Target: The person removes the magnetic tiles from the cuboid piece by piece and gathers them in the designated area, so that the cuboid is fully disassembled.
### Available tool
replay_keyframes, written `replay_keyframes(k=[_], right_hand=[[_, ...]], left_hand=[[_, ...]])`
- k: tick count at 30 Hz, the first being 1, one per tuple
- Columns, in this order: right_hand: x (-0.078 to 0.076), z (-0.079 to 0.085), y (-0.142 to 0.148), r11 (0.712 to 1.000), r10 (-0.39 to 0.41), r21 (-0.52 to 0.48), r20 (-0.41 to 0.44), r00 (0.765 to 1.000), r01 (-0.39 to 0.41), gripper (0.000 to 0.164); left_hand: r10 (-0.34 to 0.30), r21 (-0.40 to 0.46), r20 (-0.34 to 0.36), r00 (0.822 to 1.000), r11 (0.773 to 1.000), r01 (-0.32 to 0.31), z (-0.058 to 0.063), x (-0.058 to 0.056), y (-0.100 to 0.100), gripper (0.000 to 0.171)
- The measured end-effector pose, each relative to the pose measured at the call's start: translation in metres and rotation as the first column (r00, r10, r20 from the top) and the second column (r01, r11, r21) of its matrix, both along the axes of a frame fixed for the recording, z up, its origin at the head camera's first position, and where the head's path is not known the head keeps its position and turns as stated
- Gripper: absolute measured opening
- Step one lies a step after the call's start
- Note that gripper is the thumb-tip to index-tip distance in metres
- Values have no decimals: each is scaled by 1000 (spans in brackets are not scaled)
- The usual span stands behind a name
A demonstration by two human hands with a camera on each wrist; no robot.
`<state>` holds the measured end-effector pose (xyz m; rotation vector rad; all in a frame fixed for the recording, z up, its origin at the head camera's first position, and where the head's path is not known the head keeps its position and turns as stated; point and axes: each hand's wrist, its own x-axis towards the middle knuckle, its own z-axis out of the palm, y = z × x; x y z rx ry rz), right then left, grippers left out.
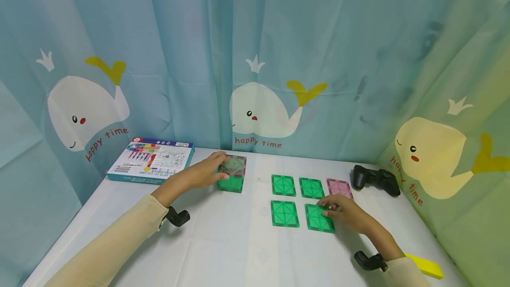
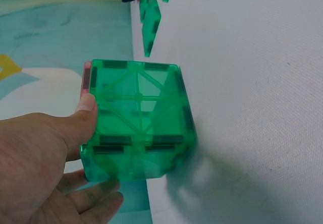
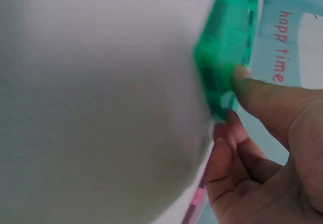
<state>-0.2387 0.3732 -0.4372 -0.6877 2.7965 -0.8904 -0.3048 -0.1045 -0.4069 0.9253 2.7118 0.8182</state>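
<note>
A small box of translucent magnetic tiles [image 1: 230,184], green sides under a pink top tile [image 1: 236,165], stands at the back of the table. My left hand [image 1: 205,172] grips it at its left side; in the left wrist view the thumb [image 2: 87,105] lies at the pink tile's edge and other fingers reach along the neighbouring side. Over on the right, my right hand [image 1: 347,211] pinches a flat green magnetic tile [image 1: 318,219] by its right edge. The right wrist view shows thumb and fingers at that tile [image 3: 222,57], which is blurred there.
More green tiles [image 1: 283,185] lie flat around the held one, with a pink tile [image 1: 338,187] at their right end. A black game controller [image 1: 376,180] is at the back right, a boxed set [image 1: 151,161] at the back left. A yellow block [image 1: 426,266] lies by the right sleeve.
</note>
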Motion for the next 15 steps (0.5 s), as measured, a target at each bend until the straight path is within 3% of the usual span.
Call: replay_keyframes(k=[8,15], right_hand=[[1,-3,-5,997,-39,58,-36,999,41,19],[-3,8,-18,985,-69,156,-45,997,75,21]], left_hand=[[2,-4,4,1000,1000,-2,2,1,0,64],[1,-6,-2,1000,1000,-1,1,0,0,64]])
